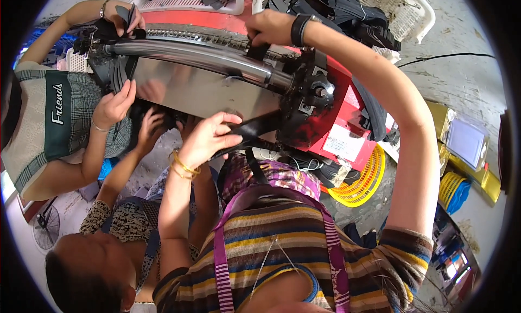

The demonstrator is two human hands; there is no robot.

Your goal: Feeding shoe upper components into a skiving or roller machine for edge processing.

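A red machine (331, 115) with a long shiny metal roller (201, 58) lies across the view, a smooth metal plate (195, 88) along its near side. At the plate's right end, my left hand (209, 139) pinches a black flat strip (255, 129) between thumb and fingers. My right hand (270, 28) reaches over to the roller's far side. Its fingers are curled around a short black strip (257, 52) that hangs down by the roller. Part of that strip is hidden by the hand.
A co-worker at the left holds black strips (120, 74) at the roller's left end. Another person's hand (149, 129) is below the plate. White baskets (399, 9) with black strips stand behind. A yellow basket (374, 177) sits right of my waist.
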